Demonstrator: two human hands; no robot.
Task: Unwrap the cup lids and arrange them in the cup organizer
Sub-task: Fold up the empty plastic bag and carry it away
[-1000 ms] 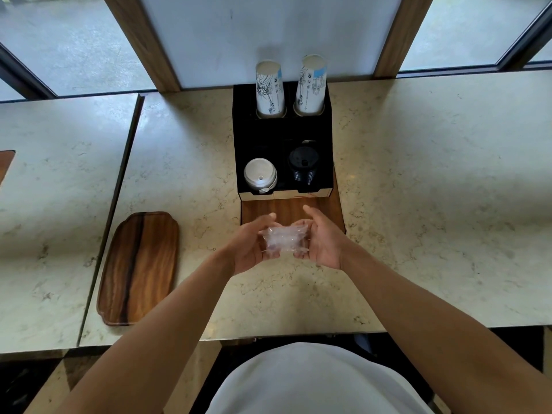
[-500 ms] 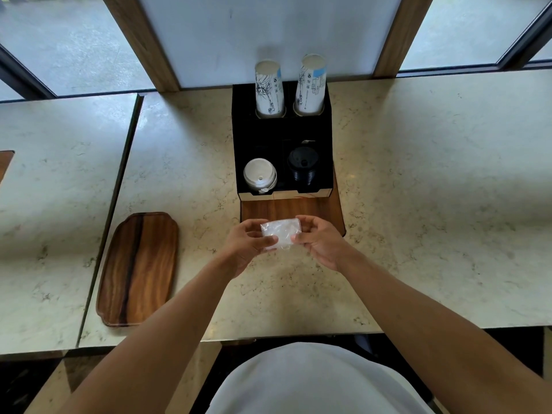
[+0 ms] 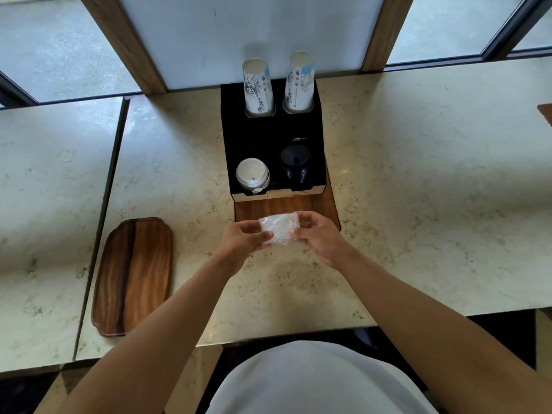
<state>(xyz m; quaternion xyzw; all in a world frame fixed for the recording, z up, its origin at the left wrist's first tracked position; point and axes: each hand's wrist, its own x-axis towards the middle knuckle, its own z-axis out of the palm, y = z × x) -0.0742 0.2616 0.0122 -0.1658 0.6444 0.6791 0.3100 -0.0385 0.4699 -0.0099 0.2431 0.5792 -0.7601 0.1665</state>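
Hands (image 3: 279,236) pinch crumpled clear wrap (image 3: 279,227); contents indistinct.

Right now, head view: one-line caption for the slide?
Both hands, left hand and right hand, hold crumpled clear wrap before the organizer.

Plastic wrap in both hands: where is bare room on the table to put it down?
Bare marble lies between the wooden tray and the organizer, also right of it. Crowded: the board before the organizer, where left hand and right hand pinch the wrap.
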